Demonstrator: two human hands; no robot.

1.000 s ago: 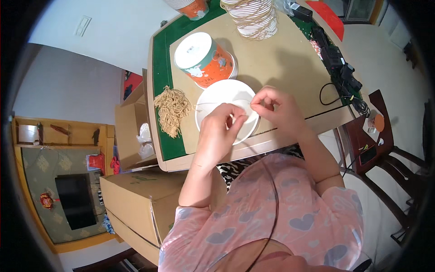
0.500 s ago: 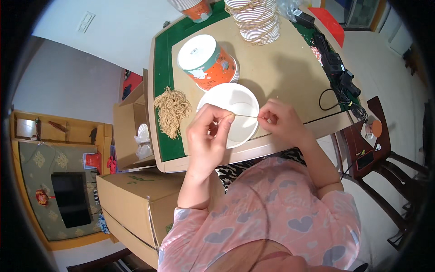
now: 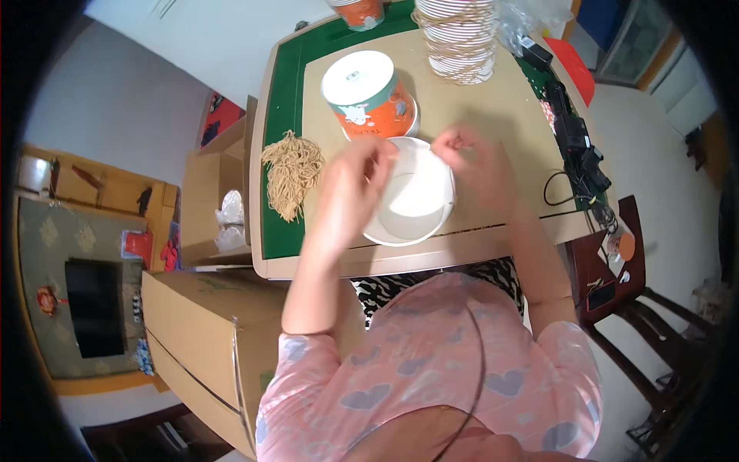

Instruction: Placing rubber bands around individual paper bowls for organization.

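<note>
A white round paper bucket [image 3: 396, 231] stands at the table's near edge, its mouth toward me. Over its left rim, my left hand [image 3: 350, 192] is closed, with thumb and index finger pinched together. My right hand [image 3: 481, 165] is raised by the far right rim, its fingers also closed in a pinch. Both hands are smeared by motion, and I cannot make out any cord between the fingertips. Behind the bucket, upside-down orange and green printed paper buckets [image 3: 377, 108] are stacked. A tangled heap of tan cords [image 3: 291, 177] lies left of my left hand.
At the far side rises a tall stack of white buckets with tan cords [image 3: 459, 38]; another printed stack [image 3: 359, 14] stands to its left. Black adapters and cables [image 3: 570, 123] line the right edge. Cardboard boxes [image 3: 204, 316] stand left of the table, a dark chair [image 3: 654, 339] to the right.
A thin tan cord was stretched between both pinched hands; it cannot be made out now. Both hands have moved farther from me and slightly apart. The view has shifted a little.
</note>
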